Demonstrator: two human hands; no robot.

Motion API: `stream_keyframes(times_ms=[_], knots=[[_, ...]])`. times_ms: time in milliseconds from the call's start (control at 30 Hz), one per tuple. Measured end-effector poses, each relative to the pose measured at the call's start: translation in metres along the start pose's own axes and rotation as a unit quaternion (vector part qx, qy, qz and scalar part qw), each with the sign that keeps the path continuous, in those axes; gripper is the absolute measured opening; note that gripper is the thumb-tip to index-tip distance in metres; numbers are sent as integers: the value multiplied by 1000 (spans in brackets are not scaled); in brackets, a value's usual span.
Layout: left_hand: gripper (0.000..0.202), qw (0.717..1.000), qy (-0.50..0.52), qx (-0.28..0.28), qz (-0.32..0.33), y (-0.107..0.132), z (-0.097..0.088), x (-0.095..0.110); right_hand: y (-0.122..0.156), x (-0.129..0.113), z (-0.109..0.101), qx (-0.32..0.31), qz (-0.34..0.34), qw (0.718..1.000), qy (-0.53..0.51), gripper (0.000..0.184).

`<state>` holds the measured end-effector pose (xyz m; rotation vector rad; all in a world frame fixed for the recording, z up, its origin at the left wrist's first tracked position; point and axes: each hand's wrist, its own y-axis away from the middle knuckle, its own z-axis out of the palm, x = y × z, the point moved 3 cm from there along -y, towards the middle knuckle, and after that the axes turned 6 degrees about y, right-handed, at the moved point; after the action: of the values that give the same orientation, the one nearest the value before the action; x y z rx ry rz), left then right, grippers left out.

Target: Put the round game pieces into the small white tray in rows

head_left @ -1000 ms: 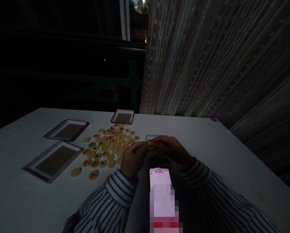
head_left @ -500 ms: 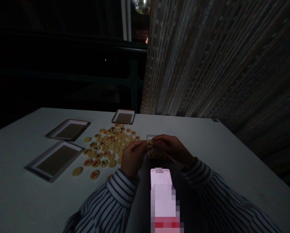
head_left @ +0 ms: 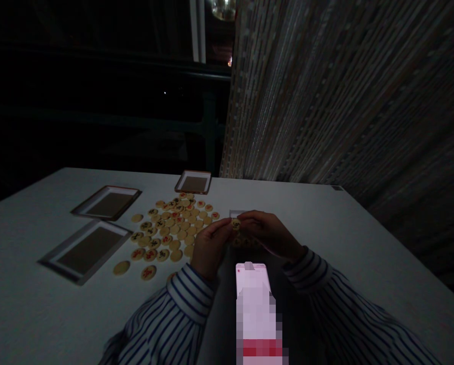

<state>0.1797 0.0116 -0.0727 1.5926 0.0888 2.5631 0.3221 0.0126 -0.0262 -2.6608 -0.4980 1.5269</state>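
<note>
The left hand (head_left: 211, 248) and right hand (head_left: 268, 234) clamp a round Chinese chess piece (head_left: 235, 224) together between their fingertips, held in the air over a few other pieces (head_left: 240, 242). Beside them lies a heaped pile of pieces (head_left: 177, 228) on the white table (head_left: 40, 284) — a lit phone (head_left: 251, 276) sits just below.

Long-sleeved shirt on both arms: left sleeve (head_left: 166, 324) and right sleeve (head_left: 359, 314), pale fabric with narrow dark blue stripes, right one deep in shadow. Left cuff (head_left: 190, 294) and right cuff (head_left: 306, 271) wide and banded, stripes circling the wrist. Left hand (head_left: 211, 248) and right hand (head_left: 268, 235) bare.
</note>
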Motion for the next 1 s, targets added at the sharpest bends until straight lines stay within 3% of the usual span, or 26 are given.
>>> stream_keyframes(times_ms=[400, 700, 1000], knots=[[27, 997, -57, 7, 57, -2, -2, 3, 0, -7, -3, -11, -47, 997, 56, 18], [27, 998, -49, -6, 49, -1, -2, 3, 0, -4, -1, -31, -54, 997, 34, 20], [23, 997, -55, 10, 54, 0, -2, 6, -1, -4, -3, -8, -51, 997, 64, 18]])
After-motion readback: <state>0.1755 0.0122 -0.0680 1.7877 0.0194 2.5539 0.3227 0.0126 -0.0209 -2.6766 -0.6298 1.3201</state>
